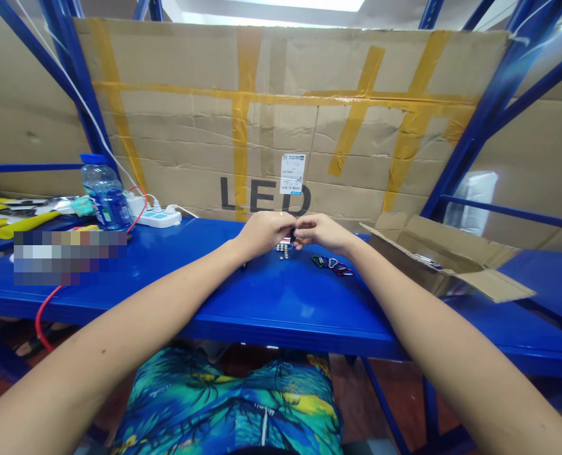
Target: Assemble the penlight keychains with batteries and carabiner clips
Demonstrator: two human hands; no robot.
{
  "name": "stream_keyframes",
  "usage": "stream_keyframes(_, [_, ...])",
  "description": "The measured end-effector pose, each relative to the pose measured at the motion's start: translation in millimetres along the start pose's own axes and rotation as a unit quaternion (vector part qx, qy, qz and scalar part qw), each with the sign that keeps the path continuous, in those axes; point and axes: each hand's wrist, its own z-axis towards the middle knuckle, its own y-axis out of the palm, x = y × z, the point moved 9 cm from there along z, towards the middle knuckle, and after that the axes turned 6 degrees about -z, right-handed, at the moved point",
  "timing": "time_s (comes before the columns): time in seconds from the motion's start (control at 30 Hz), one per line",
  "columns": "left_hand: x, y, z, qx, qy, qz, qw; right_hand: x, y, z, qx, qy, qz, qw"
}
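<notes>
My left hand (267,231) and my right hand (322,231) meet over the far middle of the blue table, fingertips nearly touching. Between them is a small black piece (293,236), pinched by the fingers of both hands; its kind is too small to tell. Just below the hands lie several small silvery metal pieces (283,249), partly hidden by my left hand. Several small carabiners (332,264) in green, blue, silver and red lie in a row beside my right wrist.
An open cardboard box (404,256) stands at the right. On the left are a blue-capped bottle (104,196), a white power strip (160,217), a red cable (40,325) and yellow-handled tools (27,224). A large cardboard sheet (190,139) walls off the back of the blue table (281,309).
</notes>
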Motion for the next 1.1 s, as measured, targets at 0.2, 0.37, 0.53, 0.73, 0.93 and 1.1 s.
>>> stream_keyframes(0.2, [-3.4,-7.6,0.1,0.020,-0.013,0.006,1.000,1.8,-11.7,0.6,0.053,0.014,-0.042,0.998])
stream_keyframes(0.37, [-10.4,9.4,-3.9,-0.110,-0.048,0.029,0.992,0.9,-16.1,1.3,0.062,0.020,-0.100,0.993])
stream_keyframes(0.53, [-6.8,36.8,-15.8,-0.259,-0.061,0.025,0.963,0.9,-13.6,2.5,0.055,0.008,-0.090,0.994])
stream_keyframes(0.73, [-7.5,47.4,-22.6,-0.323,-0.092,0.066,0.940,-9.6,-11.6,1.1,0.068,-0.042,-0.068,0.994])
stream_keyframes(0.93, [-14.0,49.5,-26.1,-0.337,-0.122,0.041,0.933,-15.3,-12.4,1.6,0.087,-0.071,-0.067,0.991])
stream_keyframes(1.1, [-17.8,48.0,-26.5,-0.333,-0.140,0.012,0.932,-14.6,-10.2,3.3,0.067,-0.076,-0.068,0.993])
